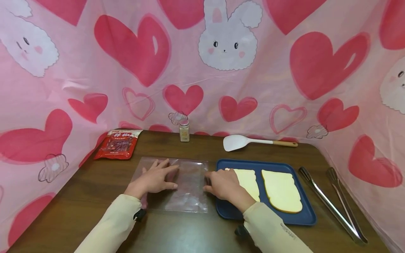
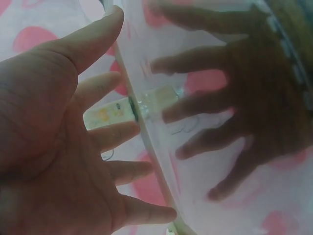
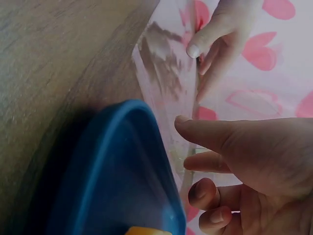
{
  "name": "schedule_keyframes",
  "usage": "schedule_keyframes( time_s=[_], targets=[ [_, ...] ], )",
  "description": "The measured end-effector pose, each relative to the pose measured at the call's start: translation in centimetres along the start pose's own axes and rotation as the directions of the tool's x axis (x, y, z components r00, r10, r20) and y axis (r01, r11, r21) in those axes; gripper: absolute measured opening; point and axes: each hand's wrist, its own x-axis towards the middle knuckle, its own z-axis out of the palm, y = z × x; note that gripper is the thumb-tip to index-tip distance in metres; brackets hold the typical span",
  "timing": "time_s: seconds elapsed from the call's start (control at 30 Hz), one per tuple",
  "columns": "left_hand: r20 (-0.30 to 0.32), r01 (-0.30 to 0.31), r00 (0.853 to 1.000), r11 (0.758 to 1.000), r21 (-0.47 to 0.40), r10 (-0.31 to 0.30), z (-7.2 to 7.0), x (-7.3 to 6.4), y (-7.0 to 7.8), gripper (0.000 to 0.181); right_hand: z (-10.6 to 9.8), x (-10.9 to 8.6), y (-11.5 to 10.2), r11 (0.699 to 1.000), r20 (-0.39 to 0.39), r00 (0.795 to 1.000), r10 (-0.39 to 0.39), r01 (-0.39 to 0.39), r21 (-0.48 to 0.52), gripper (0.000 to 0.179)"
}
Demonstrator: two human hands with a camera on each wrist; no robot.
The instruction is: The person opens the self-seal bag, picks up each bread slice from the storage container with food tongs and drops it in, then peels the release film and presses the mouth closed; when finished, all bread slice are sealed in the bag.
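Observation:
A clear, flat plastic bag [image 1: 190,188] lies on the table at centre-left. My left hand [image 1: 155,177] is spread over its left half, palm down, thumb pointing right. In the left wrist view, that hand's straight, parted fingers [image 2: 117,134] show beside their reflection in the glossy plastic. At the bag's right edge is my right hand [image 1: 223,182], fingers loosely bent, partly over the tray's left rim. The right wrist view shows its thumb [image 3: 203,131] and fingers apart with nothing between them. The blue tray [image 1: 308,219] holds two bread slices [image 1: 281,191]; the left slice is partly covered by my right hand.
Behind the bag stand a red packet [image 1: 117,146] at left and a small seasoning jar [image 1: 184,131]. A white spatula [image 1: 237,142] with a wooden handle lies behind the tray. Metal tongs [image 1: 335,207] lie spread at the right. A patterned pink cloth [image 1: 272,80] walls the table.

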Motion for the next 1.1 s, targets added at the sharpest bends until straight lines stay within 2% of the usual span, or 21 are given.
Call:
schedule_keyframes(
  time_s=[0.2, 0.4, 0.63, 0.73, 0.87, 1.1],
  targets=[
    [0.016, 0.012, 1.000, 1.000, -0.010, -0.012, 0.6, 0.3, -0.4, 0.080, 0.5, 0.6, -0.3, 0.999, 0.048, 0.999, 0.014, -0.013, -0.030, 0.044],
    [0.027, 0.018, 0.999, 1.000, 0.025, -0.019, 0.6, -0.2, 0.3, 0.074, 0.9, 0.9, -0.3, 0.999, 0.034, 0.999, 0.008, -0.006, -0.042, 0.040],
    [-0.006, 0.013, 1.000, 0.999, 0.050, -0.013, 0.7, -0.4, 0.4, 0.068, 0.8, 0.9, -0.3, 0.999, 0.034, 0.999, 0.017, -0.016, -0.030, 0.037],
    [-0.031, 0.001, 1.000, 0.999, 0.044, 0.000, 0.8, -0.3, 0.3, 0.066, 0.8, 0.9, -0.3, 0.999, 0.048, 0.999, 0.026, -0.025, -0.021, 0.041],
    [-0.095, -0.026, 0.995, 0.998, 0.054, 0.031, 1.0, -0.1, 0.1, 0.059, 0.8, 0.8, -0.2, 0.999, 0.058, 0.998, 0.036, -0.035, -0.021, 0.043],
    [-0.178, -0.017, 0.984, 0.998, 0.057, 0.027, 1.1, 0.1, -0.1, 0.025, 0.9, 0.9, -0.1, 1.000, 0.057, 0.998, 0.028, -0.027, -0.013, 0.045]
  ],
)
